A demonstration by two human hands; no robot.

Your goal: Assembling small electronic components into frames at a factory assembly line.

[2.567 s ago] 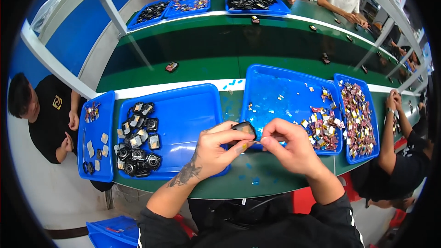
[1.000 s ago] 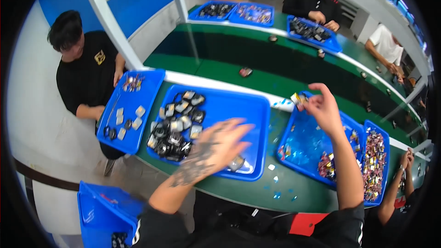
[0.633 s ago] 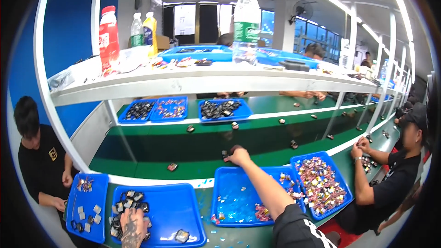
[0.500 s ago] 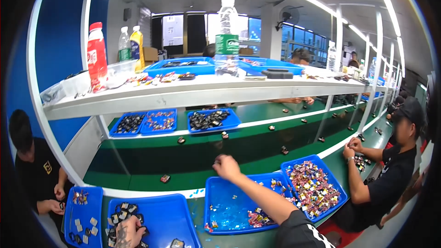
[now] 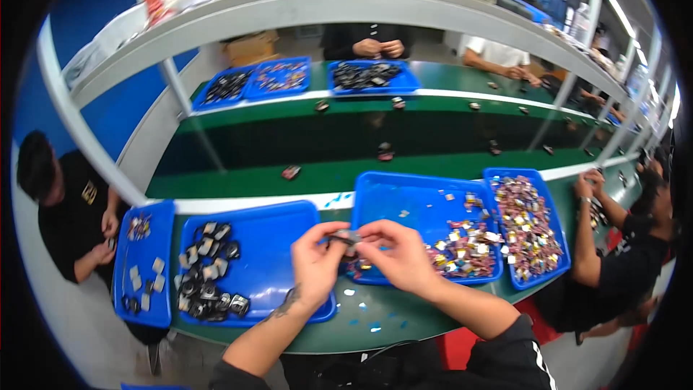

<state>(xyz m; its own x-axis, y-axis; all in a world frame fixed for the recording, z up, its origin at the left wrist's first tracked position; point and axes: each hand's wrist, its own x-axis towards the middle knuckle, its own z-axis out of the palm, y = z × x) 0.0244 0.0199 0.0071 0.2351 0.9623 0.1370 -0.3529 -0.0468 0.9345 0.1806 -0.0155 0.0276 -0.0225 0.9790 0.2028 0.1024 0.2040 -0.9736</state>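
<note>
Between the left hand [image 5: 313,266] and right hand [image 5: 404,256], pinched fingers [image 5: 382,228] hold a small dark piece [image 5: 346,237], long axis unclear.

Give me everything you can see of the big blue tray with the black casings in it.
The blue tray is a shallow rectangle with rounded corners and a raised rim, glossy like plastic. It lies flat on the green tabletop, beside a narrower blue tray on its left. Black casings, several showing pale square faces, are heaped along its left side. The left hand and forearm hide part of its right side; whether they touch it, I cannot tell.
</note>
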